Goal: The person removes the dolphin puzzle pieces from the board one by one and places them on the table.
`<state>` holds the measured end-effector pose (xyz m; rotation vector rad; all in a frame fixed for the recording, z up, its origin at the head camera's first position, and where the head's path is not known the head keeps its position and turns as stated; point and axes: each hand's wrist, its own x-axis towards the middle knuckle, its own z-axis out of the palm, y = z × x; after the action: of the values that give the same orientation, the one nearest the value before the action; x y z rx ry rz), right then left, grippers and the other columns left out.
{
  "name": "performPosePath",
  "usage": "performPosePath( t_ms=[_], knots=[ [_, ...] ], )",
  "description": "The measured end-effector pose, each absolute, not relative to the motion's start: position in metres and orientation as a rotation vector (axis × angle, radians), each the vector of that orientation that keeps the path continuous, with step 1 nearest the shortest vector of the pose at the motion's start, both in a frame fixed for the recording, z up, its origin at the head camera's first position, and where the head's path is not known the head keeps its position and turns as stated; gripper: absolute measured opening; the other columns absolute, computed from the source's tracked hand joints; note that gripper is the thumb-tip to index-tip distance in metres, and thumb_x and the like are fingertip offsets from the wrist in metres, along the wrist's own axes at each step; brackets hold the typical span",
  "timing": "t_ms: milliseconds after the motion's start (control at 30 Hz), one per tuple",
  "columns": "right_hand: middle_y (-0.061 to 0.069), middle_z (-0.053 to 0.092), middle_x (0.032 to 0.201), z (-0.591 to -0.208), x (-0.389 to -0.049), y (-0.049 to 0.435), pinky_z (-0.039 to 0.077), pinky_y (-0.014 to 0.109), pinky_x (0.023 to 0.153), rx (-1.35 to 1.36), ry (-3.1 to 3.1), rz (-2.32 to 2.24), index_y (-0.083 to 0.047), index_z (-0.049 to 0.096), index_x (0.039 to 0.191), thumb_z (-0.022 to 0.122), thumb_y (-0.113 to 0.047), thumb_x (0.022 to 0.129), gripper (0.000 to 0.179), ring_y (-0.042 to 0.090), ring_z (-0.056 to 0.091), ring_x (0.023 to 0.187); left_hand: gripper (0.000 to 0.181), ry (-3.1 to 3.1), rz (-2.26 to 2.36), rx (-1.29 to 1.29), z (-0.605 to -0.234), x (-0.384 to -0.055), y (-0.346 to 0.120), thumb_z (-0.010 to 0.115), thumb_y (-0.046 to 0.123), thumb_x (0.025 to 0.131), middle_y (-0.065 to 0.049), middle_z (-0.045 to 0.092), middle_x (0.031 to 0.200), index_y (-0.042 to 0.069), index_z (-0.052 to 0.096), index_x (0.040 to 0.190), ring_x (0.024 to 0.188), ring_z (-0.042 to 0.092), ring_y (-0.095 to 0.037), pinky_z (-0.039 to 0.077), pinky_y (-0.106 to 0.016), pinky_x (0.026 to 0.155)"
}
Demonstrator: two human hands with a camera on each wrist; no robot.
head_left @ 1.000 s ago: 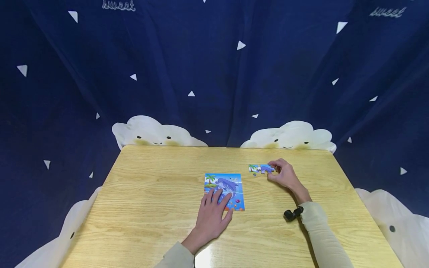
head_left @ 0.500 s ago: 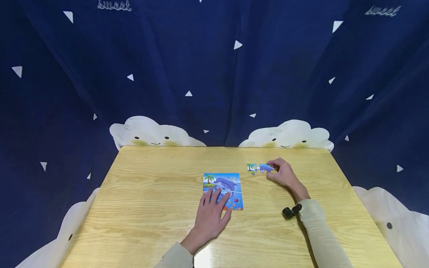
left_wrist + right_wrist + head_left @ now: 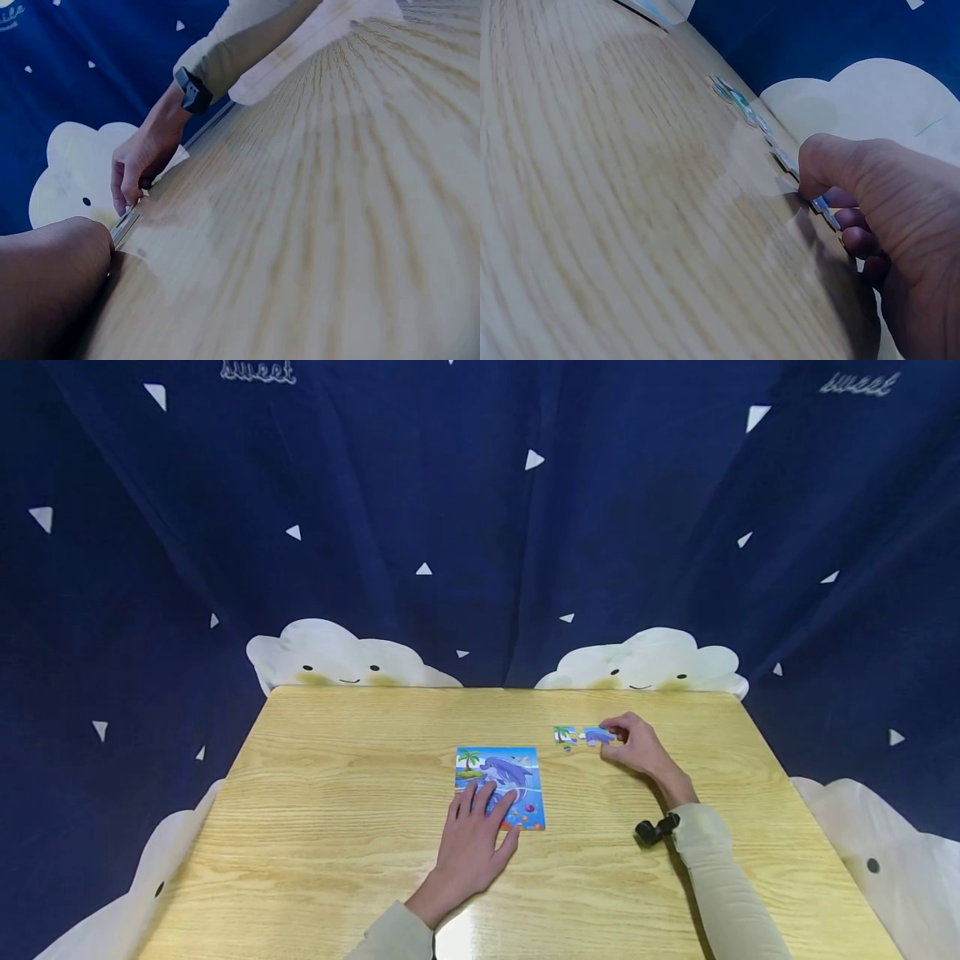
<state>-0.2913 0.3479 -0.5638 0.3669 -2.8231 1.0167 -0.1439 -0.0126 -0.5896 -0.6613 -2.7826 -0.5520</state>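
My left hand point(image 3: 471, 847) lies with spread, straight fingers on the lower part of a square dolphin picture card point(image 3: 468, 774). A palm tree and blue sea show on the card beyond the fingers. Up and to the right, my right hand point(image 3: 637, 747) pinches a jigsaw puzzle piece point(image 3: 597, 736) with a dolphin's back on it between thumb and fingers, low at the table. Just left of it lies a palm-tree puzzle piece point(image 3: 562, 734), a narrow gap between them. In the right wrist view the thumb hides part of the dolphin puzzle piece point(image 3: 821, 204).
The wooden table point(image 3: 337, 785) extends around both hands. Behind its far edge hangs a dark blue curtain point(image 3: 480, 568) with white triangles and clouds. A black wrist camera point(image 3: 656, 831) sits at the right cuff.
My right hand has moved very slightly right with the dolphin puzzle piece, and the gap to the palm-tree piece looks a little wider. The left hand stays on the card.
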Motion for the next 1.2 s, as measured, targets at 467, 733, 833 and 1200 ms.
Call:
performPosePath(
  t_ms=[467, 733, 833, 1200],
  knots=[
    [0.014, 0.059, 0.095, -0.562, -0.292, 0.349, 0.042, 0.035, 0.074, 0.361, -2.844, 1.005, 0.005, 0.072, 0.117, 0.079, -0.006, 0.078, 0.041, 0.025, 0.050, 0.083, 0.052, -2.726, -0.509, -0.663, -0.592, -0.145, -0.013, 0.048, 0.053, 0.105, -0.007, 0.049, 0.150, 0.031, 0.054, 0.152, 0.145, 0.037, -0.037, 0.032, -0.055, 0.114],
    [0.016, 0.057, 0.102, -0.565, -0.286, 0.346, 0.040, 0.038, 0.075, 0.352, -2.795, 0.990, 0.005, 0.069, 0.124, 0.078, -0.008, 0.081, 0.046, 0.026, 0.047, 0.086, 0.052, -2.726, -0.518, -0.667, -0.592, -0.145, -0.012, 0.047, 0.052, 0.105, -0.006, 0.048, 0.150, 0.031, 0.054, 0.152, 0.146, 0.037, -0.037, 0.031, -0.055, 0.114],
    [0.016, 0.058, 0.105, -0.563, -0.281, 0.342, 0.039, 0.041, 0.078, 0.363, -2.780, 0.975, 0.003, 0.069, 0.126, 0.077, -0.010, 0.082, 0.047, 0.028, 0.047, 0.089, 0.051, -2.696, -0.525, -0.672, -0.592, -0.145, -0.012, 0.050, 0.051, 0.104, -0.007, 0.050, 0.148, 0.030, 0.056, 0.150, 0.144, 0.038, -0.038, 0.032, -0.055, 0.113],
    [0.016, 0.059, 0.099, -0.554, -0.258, 0.298, 0.042, 0.031, 0.070, 0.577, -2.639, 1.001, 0.008, 0.065, 0.129, 0.077, -0.005, 0.084, 0.049, 0.021, 0.049, 0.081, 0.059, -2.821, -0.587, -0.657, -0.588, -0.144, -0.013, 0.044, 0.061, 0.105, -0.010, 0.044, 0.156, 0.031, 0.050, 0.156, 0.151, 0.031, -0.038, 0.029, -0.058, 0.119]
  ],
)
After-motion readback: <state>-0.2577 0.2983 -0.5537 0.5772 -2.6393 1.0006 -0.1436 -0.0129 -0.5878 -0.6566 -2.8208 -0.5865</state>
